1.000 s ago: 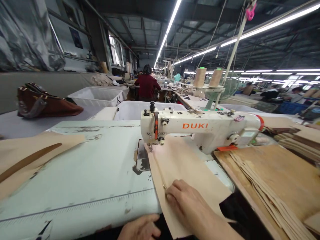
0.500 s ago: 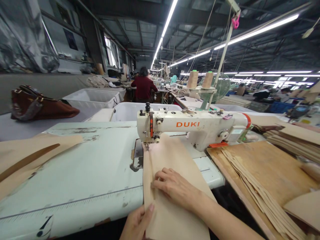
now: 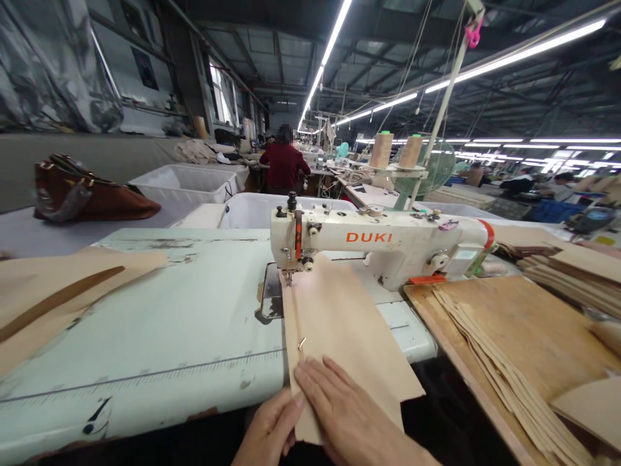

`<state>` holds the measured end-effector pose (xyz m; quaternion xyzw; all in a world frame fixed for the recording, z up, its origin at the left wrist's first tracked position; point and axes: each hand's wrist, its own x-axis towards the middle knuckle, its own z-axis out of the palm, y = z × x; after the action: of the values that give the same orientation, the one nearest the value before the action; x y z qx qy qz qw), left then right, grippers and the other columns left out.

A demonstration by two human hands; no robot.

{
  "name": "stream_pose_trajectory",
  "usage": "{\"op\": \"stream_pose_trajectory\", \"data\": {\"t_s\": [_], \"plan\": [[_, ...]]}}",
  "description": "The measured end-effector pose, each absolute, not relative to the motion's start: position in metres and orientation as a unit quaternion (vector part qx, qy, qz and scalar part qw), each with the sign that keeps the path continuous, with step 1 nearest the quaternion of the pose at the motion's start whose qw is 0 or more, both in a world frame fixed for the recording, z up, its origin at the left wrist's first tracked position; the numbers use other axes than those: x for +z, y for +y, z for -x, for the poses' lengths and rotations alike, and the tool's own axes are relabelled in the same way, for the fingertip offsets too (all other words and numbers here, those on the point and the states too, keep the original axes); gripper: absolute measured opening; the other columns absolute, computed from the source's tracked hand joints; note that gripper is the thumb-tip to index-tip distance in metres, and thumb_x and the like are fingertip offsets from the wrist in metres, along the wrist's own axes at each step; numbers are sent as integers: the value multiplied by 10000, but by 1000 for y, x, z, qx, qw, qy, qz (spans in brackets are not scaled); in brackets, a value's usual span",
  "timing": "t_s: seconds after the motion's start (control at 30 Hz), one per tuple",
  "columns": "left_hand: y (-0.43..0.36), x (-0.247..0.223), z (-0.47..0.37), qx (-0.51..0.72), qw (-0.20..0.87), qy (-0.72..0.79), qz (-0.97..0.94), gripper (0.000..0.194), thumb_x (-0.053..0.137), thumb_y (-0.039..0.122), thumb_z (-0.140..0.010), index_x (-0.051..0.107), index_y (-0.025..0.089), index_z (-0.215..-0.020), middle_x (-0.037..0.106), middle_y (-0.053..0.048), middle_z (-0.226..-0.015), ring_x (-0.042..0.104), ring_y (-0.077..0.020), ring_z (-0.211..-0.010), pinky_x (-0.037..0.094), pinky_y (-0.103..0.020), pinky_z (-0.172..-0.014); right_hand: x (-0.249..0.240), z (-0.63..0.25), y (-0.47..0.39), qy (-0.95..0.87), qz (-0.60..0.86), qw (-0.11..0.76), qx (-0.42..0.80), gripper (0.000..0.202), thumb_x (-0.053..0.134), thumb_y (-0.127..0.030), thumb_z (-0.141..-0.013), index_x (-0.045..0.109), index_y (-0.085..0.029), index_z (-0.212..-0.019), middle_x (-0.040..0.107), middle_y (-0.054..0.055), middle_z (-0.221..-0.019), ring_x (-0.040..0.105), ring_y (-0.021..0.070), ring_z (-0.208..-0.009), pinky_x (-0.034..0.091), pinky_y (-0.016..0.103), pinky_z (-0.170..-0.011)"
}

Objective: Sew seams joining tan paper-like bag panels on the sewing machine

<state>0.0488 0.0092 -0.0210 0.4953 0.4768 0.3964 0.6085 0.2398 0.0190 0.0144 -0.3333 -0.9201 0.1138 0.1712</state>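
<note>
Presently exposed: zipper pull (image 3: pixel 301 343) on a beige panel (image 3: pixel 354 330)

Unlike half a second earlier, the right hand (image 3: pixel 339 404) is lying flatter, closer to the panel's near end, fingers extended, pressing down and gripping nothing. The left hand (image 3: pixel 274 421) is pinching the near-left edge. The panel is extending beneath the presser foot (image 3: pixel 289 278) of the sewing machine (image 3: pixel 334 239). Behind, a white bin (image 3: pixel 252 217) is standing, a second bin (image 3: pixel 182 194) farther left, contents indistinct.
</note>
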Motion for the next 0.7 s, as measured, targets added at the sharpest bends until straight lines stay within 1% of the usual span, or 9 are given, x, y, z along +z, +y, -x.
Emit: {"op": "stream_pose_trajectory", "data": {"t_s": [0.1,0.17,0.23,0.3,0.4,0.5,0.57,0.63,0.7], "plan": [[9,-26,-35,380,607,475,-511,639,566,770,-788,699,158,-660,565,-21,-527,523,-142,-429,425,-226,-406,30,-245,25,-872,380,228,208,497,382,-116,-960,378,-158,-1455,527,123,-1390,479,195,-1302,398,360,-1102],[8,-27,-27,374,604,498,-497,639,556,754,-812,734,144,-743,646,-55,-600,605,-171,-475,478,-241,-438,49,-248,32,-838,404,237,280,356,320,-213,-1034,524,-206,-1325,648,66,-1193,601,165,-1116,473,300,-989],[8,-25,-24,373,625,517,-450,636,607,737,-793,758,126,-881,737,-112,-782,716,-245,-690,578,-296,-611,63,-248,39,-817,424,214,327,354,288,-307,-1064,611,-208,-1170,681,25,-958,646,149,-890,504,264,-848],[8,-18,-28,391,688,487,-370,668,657,711,-775,743,103,-1038,750,-155,-990,717,-312,-939,584,-377,-834,70,-246,43,-806,437,200,344,382,279,-346,-1069,627,-189,-1063,647,6,-812,613,136,-737,488,242,-733],[10,-6,-39,438,772,380,-261,600,643,570,-868,671,70,-1198,708,-169,-1150,658,-327,-1105,495,-432,-1017,69,-241,41,-807,430,209,345,353,296,-335,-1066,613,-185,-1026,634,7,-831,590,135,-740,464,232,-702],[11,2,-45,453,793,350,-205,435,573,404,-958,658,45,-1190,699,-182,-1164,650,-320,-1125,464,-453,-1051,65,-237,35,-816,414,219,338,329,291,-285,-1064,607,-198,-1048,647,17,-924,609,145,-831,472,246,-768],[11,3,-45,458,796,348,-191,373,582,360,-957,669,54,-1152,706,-184,-1148,648,-323,-1127,468,-463,-1044,59,-235,30,-820,416,219,326,279,329,-260,-1052,599,-215,-1105,654,21,-991,622,157,-914,479,263,-836],[11,1,-44,465,794,341,-191,350,636,354,-921,679,74,-1127,707,-176,-1151,628,-326,-1157,462,-462,-1049,50,-232,25,-819,425,223,313,222,455,-222,-1001,571,-245,-1190,645,20,-1078,618,166,-999,482,272,-896],[11,-4,-44,474,793,326,-201,372,696,373,-872,689,96,-1120,699,-161,-1177,595,-329,-1203,447,-460,-1062,38,-228,20,-820,431,242,288,358,556,-123,-908,542,-264,-1236,618,22,-1149,601,171,-1052,486,274,-928]]}}
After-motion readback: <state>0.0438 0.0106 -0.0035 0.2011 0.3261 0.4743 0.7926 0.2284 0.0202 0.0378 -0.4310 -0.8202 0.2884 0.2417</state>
